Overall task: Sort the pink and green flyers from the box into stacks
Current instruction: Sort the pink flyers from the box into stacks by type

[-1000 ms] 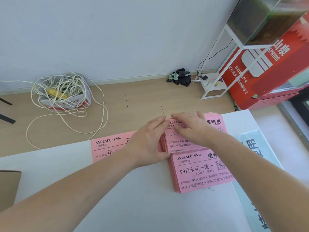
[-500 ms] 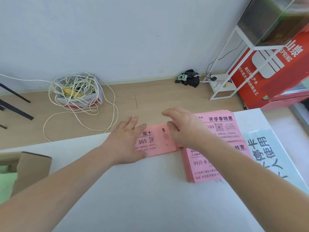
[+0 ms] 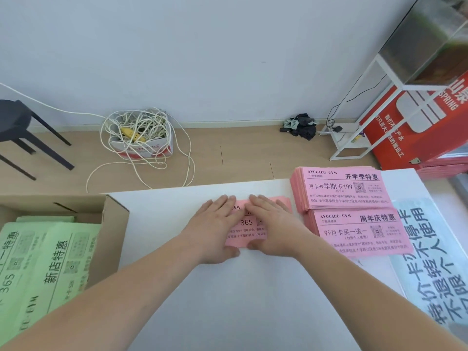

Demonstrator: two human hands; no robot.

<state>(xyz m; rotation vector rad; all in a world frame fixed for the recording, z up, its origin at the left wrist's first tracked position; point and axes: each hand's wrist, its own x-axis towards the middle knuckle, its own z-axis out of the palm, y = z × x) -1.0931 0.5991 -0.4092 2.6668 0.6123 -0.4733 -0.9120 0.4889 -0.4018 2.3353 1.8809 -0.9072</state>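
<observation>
A pink flyer stack [image 3: 249, 228] lies on the white table [image 3: 248, 300] near its far edge. My left hand [image 3: 215, 229] and my right hand [image 3: 274, 228] rest flat on it side by side, fingers spread, thumbs at its near edge. Right of it lie two more pink stacks, a far one [image 3: 342, 190] and a near one [image 3: 359, 234]. At the left, an open cardboard box [image 3: 111, 231] holds green flyers [image 3: 48, 264].
A blue-white printed sheet [image 3: 430, 262] lies at the table's right edge. On the floor beyond are a box of tangled white cable [image 3: 141, 138], a black stool [image 3: 17, 130], a white metal rack [image 3: 359, 138] and red cartons [image 3: 417, 122].
Both hands left the right-hand pink stacks and moved onto the left pink stack, now pressing it flat. The view swung left, bringing the box of green flyers into sight.
</observation>
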